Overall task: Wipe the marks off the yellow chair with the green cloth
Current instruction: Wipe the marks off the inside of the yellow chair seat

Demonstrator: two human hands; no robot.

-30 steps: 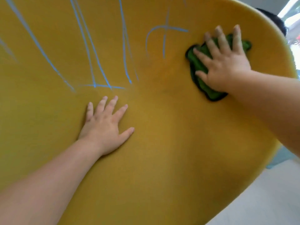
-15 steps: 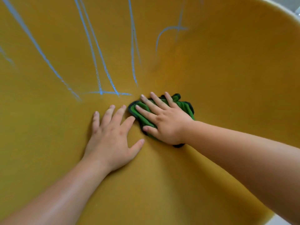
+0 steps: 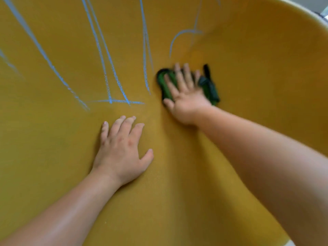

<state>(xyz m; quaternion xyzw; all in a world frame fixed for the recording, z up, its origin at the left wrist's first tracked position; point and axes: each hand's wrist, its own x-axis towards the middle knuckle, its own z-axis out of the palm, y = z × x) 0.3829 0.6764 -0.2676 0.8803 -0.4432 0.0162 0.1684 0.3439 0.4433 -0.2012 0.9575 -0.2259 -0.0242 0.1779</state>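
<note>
The yellow chair (image 3: 248, 86) fills nearly the whole head view, its curved surface close in front of me. Blue chalk-like marks (image 3: 106, 68) run in long lines down its left and middle, and a faint curved mark (image 3: 179, 35) sits higher up. My right hand (image 3: 186, 96) presses the crumpled green cloth (image 3: 209, 87) flat against the chair with straight fingers, just right of the nearest blue line; the hand and cloth are blurred. My left hand (image 3: 122, 151) rests flat on the chair below the marks, fingers spread.
The chair's pale rim (image 3: 301, 13) curves across the top right, with a sliver of bright background beyond it. A bit of light floor (image 3: 291, 243) shows at the bottom right.
My right hand with the green cloth swept from the chair's upper right down beside my left hand, then moved up and right again. My left hand stayed put.
</note>
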